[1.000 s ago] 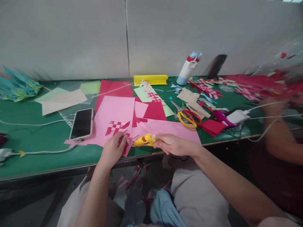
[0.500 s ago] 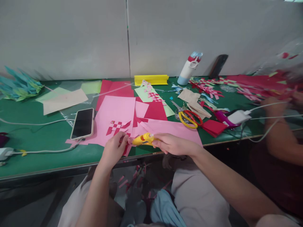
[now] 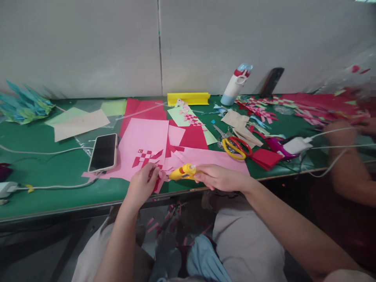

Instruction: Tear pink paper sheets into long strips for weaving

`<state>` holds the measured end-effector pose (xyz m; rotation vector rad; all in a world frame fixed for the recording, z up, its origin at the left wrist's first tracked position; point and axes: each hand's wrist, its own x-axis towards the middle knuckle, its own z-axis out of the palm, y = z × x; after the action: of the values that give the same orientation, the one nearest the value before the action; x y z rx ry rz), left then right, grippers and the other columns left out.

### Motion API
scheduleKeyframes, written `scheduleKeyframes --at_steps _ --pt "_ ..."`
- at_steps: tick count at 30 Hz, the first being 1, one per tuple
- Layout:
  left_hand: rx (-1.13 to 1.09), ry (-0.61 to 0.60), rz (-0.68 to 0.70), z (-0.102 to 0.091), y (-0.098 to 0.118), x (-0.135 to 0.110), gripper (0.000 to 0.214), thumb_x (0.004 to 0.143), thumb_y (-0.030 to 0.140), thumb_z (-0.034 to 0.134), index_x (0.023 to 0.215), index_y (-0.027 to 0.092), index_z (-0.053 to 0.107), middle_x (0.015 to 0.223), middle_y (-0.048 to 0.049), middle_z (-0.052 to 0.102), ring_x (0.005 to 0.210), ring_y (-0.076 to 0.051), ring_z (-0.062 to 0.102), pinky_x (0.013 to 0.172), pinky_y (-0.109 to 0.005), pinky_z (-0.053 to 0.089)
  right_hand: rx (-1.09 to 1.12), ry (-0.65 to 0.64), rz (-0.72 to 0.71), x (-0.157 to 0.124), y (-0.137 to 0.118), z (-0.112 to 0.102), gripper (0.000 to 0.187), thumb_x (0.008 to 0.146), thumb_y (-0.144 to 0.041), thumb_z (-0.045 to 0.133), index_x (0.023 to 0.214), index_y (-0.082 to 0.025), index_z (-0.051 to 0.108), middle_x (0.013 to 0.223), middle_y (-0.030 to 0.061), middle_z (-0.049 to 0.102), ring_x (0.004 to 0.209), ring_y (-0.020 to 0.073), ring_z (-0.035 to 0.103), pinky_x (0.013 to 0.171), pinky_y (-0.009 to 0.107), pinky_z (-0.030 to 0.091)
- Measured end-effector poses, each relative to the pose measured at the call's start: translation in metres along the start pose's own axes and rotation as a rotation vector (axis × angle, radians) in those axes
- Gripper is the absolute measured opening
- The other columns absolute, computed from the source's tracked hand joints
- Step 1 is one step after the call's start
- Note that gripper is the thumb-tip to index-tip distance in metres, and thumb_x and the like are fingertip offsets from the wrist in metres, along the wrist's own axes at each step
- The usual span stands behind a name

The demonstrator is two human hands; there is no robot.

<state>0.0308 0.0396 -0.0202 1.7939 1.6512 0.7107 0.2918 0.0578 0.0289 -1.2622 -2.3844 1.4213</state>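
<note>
My right hand [image 3: 216, 177] is wrapped round the handle of a yellow glue gun [image 3: 182, 172], its nozzle pointing left. Just left of the nozzle, my left hand [image 3: 144, 181] pinches a small piece of pink and red paper [image 3: 158, 181], partly hidden by my fingers. Above that hand a woven pink and red paper fish [image 3: 146, 156] with an eye lies on a pink sheet [image 3: 147, 133]. More woven pink paper pieces [image 3: 188, 113] rest on a light green sheet [image 3: 176, 117] farther back.
Yellow- and red-handled scissors [image 3: 233, 148], a red paper stack [image 3: 266, 158] and a white-and-blue bottle [image 3: 235, 86] are at right. On the left lie a phone [image 3: 102, 152] and a white cable [image 3: 58, 188]. A co-worker's arm [image 3: 342, 156] reaches in at far right.
My right hand has drawn the glue gun slightly right, so its nozzle stands a little farther from the fingers of my left hand. My left hand stays nearly still.
</note>
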Motion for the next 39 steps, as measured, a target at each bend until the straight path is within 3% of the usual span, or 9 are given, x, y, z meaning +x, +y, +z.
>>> scheduleKeyframes --at_steps 13,24,39 --pt "0.031 0.001 -0.002 0.000 0.004 -0.001 0.023 0.089 0.041 0.039 0.082 0.023 0.053 0.082 -0.0028 0.065 0.076 -0.020 0.060 0.069 -0.030 0.041 0.062 -0.027 0.053 -0.005 0.009 0.001 0.044 0.092 -0.056 0.035 0.086 -0.015 0.053 0.061 -0.0020 0.051 0.056 0.0108 0.047 0.054 0.023 0.036" --pt "0.069 0.014 0.032 0.000 0.003 -0.001 0.026 0.090 0.042 0.038 0.082 0.023 0.054 0.079 -0.0023 0.066 0.072 -0.020 0.061 0.065 -0.029 0.041 0.166 -0.016 -0.030 -0.006 0.015 0.001 0.048 0.093 -0.054 0.035 0.100 -0.013 0.058 0.057 -0.0030 0.049 0.054 0.0113 0.046 0.056 0.024 0.037" --pt "0.085 -0.017 0.082 0.002 0.006 -0.005 0.026 0.090 0.042 0.042 0.083 0.022 0.057 0.082 -0.0031 0.066 0.073 -0.019 0.061 0.065 -0.029 0.042 0.087 -0.023 0.036 -0.005 0.005 -0.006 0.052 0.092 -0.057 0.034 0.103 -0.013 0.060 0.059 -0.0020 0.049 0.052 0.0108 0.046 0.053 0.023 0.037"
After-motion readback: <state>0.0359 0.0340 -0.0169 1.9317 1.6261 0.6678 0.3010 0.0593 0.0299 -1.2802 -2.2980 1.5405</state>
